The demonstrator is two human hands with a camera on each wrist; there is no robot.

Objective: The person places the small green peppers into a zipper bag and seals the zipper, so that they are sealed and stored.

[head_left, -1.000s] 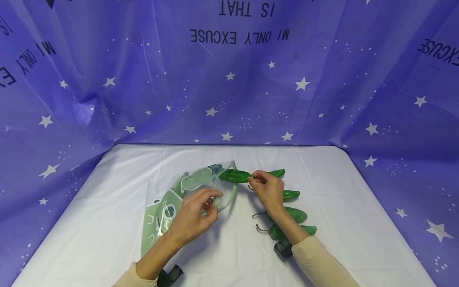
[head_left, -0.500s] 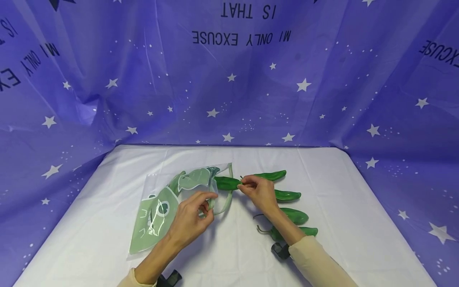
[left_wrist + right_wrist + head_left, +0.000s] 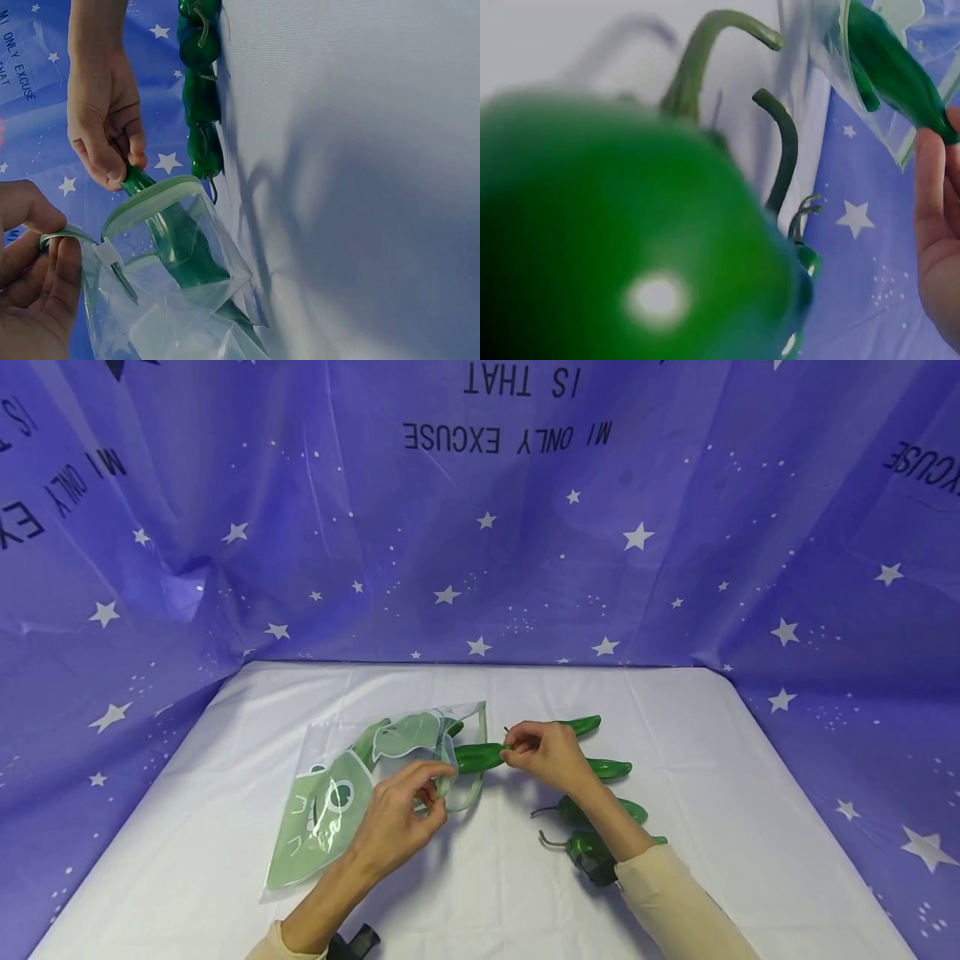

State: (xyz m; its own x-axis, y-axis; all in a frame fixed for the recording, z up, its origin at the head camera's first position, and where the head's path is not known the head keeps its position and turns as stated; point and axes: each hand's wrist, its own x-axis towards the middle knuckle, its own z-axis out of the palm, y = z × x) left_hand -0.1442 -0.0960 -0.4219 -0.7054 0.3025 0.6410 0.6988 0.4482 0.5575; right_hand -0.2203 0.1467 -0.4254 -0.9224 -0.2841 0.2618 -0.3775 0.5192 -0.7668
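Note:
My left hand (image 3: 405, 814) pinches the rim of a clear zip pouch (image 3: 288, 852), printed with a pale green cartoon character. Its green zipper edge (image 3: 154, 199) stands parted, as the left wrist view shows. Thumb and fingers of my right hand (image 3: 551, 756) grip the stem end of a long green pepper (image 3: 480, 758). The pepper's other end is inside the pouch mouth, seen through the clear plastic in the left wrist view. Another dark green piece (image 3: 864, 86) shows beside it in the pouch in the right wrist view. My right fingers remain outside the mouth.
Several green peppers (image 3: 609, 768) lie in a row on the white cloth (image 3: 480, 902), under and beside my right forearm. One pepper (image 3: 645, 240) looms blurred and close in the right wrist view. A purple star-patterned curtain (image 3: 525, 568) stands around the table's back and sides.
My right hand has moved left, bringing the pepper farther into the pouch, then slightly toward me. The pouch's lower part has swung left and spread out. My left hand has barely moved.

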